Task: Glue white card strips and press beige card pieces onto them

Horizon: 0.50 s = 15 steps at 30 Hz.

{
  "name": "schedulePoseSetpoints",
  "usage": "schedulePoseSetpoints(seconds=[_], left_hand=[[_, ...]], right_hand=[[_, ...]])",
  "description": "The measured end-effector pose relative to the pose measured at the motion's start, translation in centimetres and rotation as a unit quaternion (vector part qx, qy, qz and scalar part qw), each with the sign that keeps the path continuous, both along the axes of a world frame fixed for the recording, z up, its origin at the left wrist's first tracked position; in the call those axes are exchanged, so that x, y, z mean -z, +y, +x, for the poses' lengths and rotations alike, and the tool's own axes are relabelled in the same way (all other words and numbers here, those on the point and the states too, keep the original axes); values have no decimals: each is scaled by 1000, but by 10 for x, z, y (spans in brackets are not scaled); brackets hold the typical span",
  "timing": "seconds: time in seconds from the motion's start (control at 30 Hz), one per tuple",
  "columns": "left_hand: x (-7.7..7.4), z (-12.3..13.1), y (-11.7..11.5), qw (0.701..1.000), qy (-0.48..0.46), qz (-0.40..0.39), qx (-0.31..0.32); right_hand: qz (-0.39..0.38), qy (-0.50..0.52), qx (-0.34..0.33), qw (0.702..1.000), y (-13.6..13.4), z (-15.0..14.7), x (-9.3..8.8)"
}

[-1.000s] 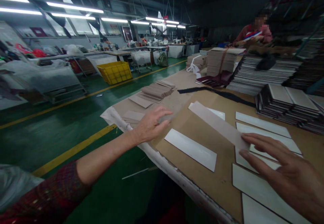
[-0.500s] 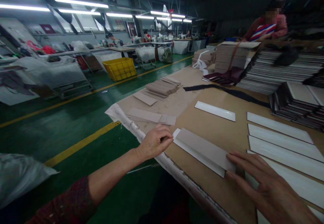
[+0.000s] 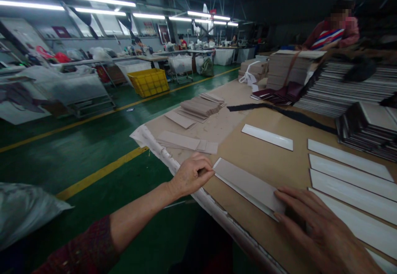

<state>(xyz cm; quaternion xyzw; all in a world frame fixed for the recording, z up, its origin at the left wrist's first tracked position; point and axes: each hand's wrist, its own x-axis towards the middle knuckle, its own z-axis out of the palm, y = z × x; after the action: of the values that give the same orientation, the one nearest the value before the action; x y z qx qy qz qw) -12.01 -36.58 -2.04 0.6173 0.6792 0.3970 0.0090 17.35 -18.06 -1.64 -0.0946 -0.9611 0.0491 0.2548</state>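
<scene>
A grey-brown board strip lies on top of a white strip, whose edge shows along the near side and at the left end. My right hand grips the right end of the grey-brown strip between thumb and fingers. At the left end my left hand is pinched, its fingertips at the corner of the strips; it pinches something too small to make out. Beyond my left hand lie loose grey-brown pieces.
White strips lie in a row at the right, with another white strip further back. A fanned stack of grey-brown pieces, a black band and tall board stacks stand beyond. A person is behind them.
The grey-brown strip has shifted left with my right hand and now covers more of the white strip's left end. My left hand has stayed nearly in place.
</scene>
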Motion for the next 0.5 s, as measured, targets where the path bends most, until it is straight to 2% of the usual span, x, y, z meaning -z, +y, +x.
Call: schedulePoseSetpoints(seconds=[0.27,0.5], left_hand=[[1,0,0,1000,4,-5,0],[2,0,-1,1000,11,-9,-1]], right_hand=[[14,7,-6,1000,1,-2,3],[-12,7,-11,1000,1,-4,3]])
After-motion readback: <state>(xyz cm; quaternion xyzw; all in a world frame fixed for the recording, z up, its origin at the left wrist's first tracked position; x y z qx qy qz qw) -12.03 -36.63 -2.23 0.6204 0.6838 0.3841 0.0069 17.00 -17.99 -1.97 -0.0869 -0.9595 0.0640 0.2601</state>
